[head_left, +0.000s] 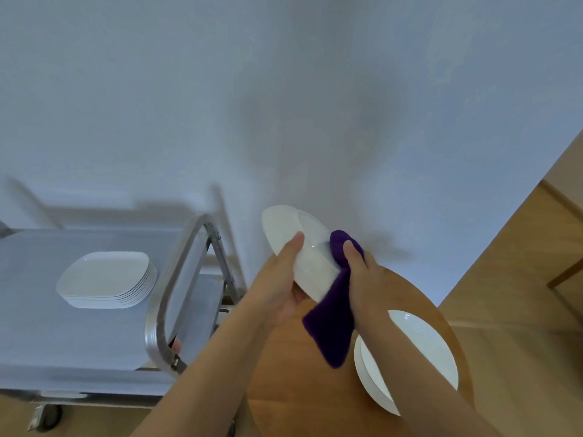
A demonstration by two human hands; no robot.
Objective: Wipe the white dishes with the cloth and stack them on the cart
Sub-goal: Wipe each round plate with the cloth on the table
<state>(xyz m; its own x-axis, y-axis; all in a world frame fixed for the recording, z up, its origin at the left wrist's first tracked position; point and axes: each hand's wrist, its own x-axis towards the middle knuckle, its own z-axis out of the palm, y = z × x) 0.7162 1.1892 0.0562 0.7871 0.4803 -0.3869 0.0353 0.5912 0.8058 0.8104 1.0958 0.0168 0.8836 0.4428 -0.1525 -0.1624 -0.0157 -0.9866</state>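
My left hand [279,282] grips a white dish [303,247] by its near rim and holds it tilted in the air above the round wooden table [290,389]. My right hand [362,272] holds a purple cloth [334,323] and presses it against the dish's right side; the cloth's tail hangs down below. A stack of several white square dishes [107,280] sits on the cart's grey top [63,342] at the left. More white round dishes [410,357] lie stacked on the table under my right forearm, partly hidden.
The cart's metal handle loop [172,288] rises between the cart top and my left arm. A pale wall fills the background. A wooden floor and wooden furniture edge [564,272] show at the right. A cart wheel [47,417] is at bottom left.
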